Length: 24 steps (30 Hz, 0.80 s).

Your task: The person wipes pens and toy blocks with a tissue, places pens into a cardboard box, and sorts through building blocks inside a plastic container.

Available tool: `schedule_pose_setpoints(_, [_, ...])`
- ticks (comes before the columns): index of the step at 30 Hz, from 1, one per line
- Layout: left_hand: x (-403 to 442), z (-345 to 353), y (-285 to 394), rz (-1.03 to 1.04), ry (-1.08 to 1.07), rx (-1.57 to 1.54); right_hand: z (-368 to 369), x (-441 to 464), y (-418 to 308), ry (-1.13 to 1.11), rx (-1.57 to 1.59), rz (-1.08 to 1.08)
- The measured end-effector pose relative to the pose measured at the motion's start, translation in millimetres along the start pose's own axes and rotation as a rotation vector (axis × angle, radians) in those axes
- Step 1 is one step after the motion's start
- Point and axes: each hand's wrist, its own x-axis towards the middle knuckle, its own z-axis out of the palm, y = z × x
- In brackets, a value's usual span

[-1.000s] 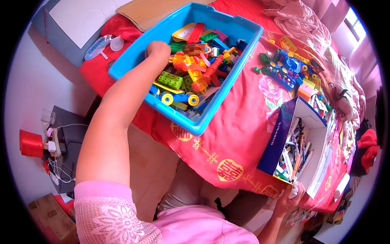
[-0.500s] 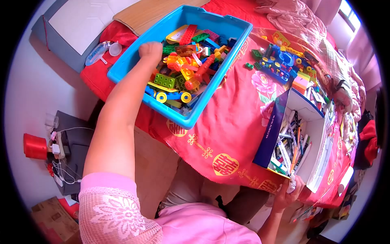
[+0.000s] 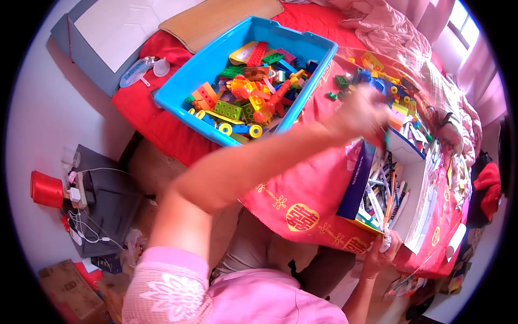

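Left hand point(image 3: 360, 114) moved near navy box point(image 3: 358, 181), jumbled pens point(image 3: 386, 190)

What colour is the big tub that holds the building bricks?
The tub is bright blue, seen best in the head view.

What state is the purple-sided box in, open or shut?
Open: the top of the box is uncovered, and pens show inside.

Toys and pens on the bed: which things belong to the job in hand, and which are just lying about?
Probably in the job:
left hand, right hand
blue tub, toy bricks
pen box, pens
loose toys

Seemingly just lying about:
wooden board
red container
white cables
pink blanket
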Motion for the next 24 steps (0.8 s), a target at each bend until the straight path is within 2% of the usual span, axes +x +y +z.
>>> schedule_pose_setpoints(1, [-5.8,27.6,-2.3,-0.117,-0.05,-0.129,-0.9,0.1,-1.1,-0.007,-0.006,0.003])
schedule_pose_setpoints(2, [-9.1,45.1,-7.6,-0.174,-0.179,-0.046,-1.9,1.0,-1.0,-0.014,-0.013,0.007])
schedule_pose_setpoints(3, [-10.1,49.6,-7.1,0.093,-0.302,0.485,-2.8,1.3,-0.5,-0.017,-0.015,-0.001])
schedule_pose_setpoints(4, [-16.7,51.8,-5.8,0.167,-0.304,0.644,-3.4,0.8,0.1,-0.023,-0.017,-0.005])
schedule_pose_setpoints(6, [-16.7,37.6,-12.6,0.547,-0.028,0.915,-4.5,0.2,2.1,-0.027,-0.018,-0.019])
schedule_pose_setpoints(7, [-9.8,16.3,-7.1,0.502,0.016,1.016,-4.1,0.4,3.4,-0.025,-0.018,-0.03])
schedule_pose_setpoints(8, [-2.7,-11.3,-4.2,0.603,0.097,1.101,-2.8,0.3,3.9,-0.022,-0.016,-0.039])
schedule_pose_setpoints(9, [7.4,-45.7,-13.4,0.566,0.094,1.195,-1.2,0.7,3.8,-0.003,-0.022,-0.049])
schedule_pose_setpoints(10, [8.6,-80.8,-3.0,0.563,0.078,1.499,0.3,1.6,3.7,0.016,-0.03,-0.059])
schedule_pose_setpoints(12, [-5.9,-117.8,7.8,0.215,0.241,1.625,1.3,0.8,3.0,0.035,-0.032,-0.047])
schedule_pose_setpoints(14, [-15.8,-157.6,-7.3,0.111,-0.038,1.755,1.9,0.9,0.5,0.037,-0.02,-0.009])
schedule_pose_setpoints(17, [-35.5,-173.8,1.9,0.019,-0.326,1.939,1.9,-0.1,4.1,0.023,-0.023,-0.013])
schedule_pose_setpoints(20, [-42.0,-192.9,16.6,-0.063,-0.182,1.985,-0.1,-0.8,2.5,-0.008,-0.047,0.005])
schedule_pose_setpoints(23, [-49.2,-231.5,29.9,-0.328,-0.183,1.803,3.4,-1.9,5.5,0.019,-0.006,0.004])
schedule_pose_setpoints(24, [-55.8,-240.8,35.3,-0.355,-0.138,1.773,4.4,-2.5,6.5,0.015,-0.008,0.003])
